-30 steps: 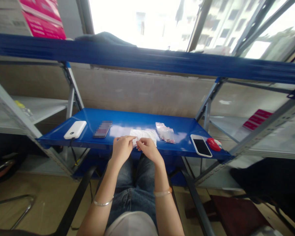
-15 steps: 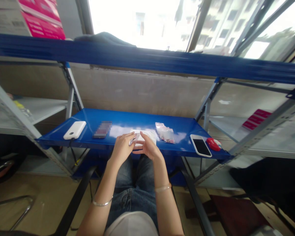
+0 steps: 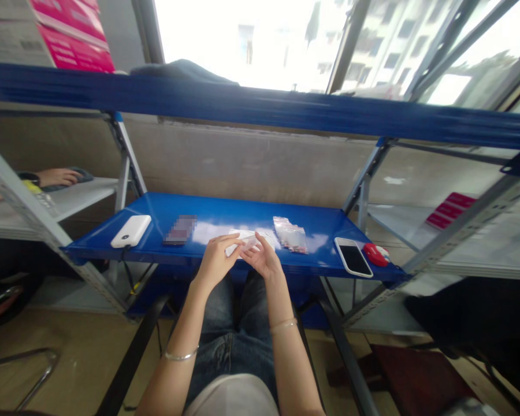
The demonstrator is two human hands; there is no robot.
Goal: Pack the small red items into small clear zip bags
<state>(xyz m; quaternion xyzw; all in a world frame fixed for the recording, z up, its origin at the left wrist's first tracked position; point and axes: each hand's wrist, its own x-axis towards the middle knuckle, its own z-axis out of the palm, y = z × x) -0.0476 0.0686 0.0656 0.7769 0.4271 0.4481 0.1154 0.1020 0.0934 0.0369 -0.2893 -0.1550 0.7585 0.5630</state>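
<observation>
Close to the front edge of the blue shelf (image 3: pixel 216 207), my left hand (image 3: pixel 216 260) pinches a small clear plastic bag (image 3: pixel 248 245) between thumb and fingers. My right hand (image 3: pixel 266 260) is turned palm up, its thumb and curved fingertips at the bag's right end. What the bag contains is too blurred to make out. White paper (image 3: pixel 236 232) lies flat on the shelf just behind the hands. Several clear zip bags (image 3: pixel 290 234) with small reddish items inside lie to the right of the paper.
A white power bank (image 3: pixel 131 231) with a black cable and a blurred-out dark object (image 3: pixel 181 230) lie left. On the right are a white-edged phone (image 3: pixel 353 257) and a red item (image 3: pixel 376 254). Another person's hand (image 3: pixel 60 177) rests on a mouse at far left.
My right hand has turned more palm up, and the small bag now stretches between both hands. Another person's hand has come into view on the left shelf.
</observation>
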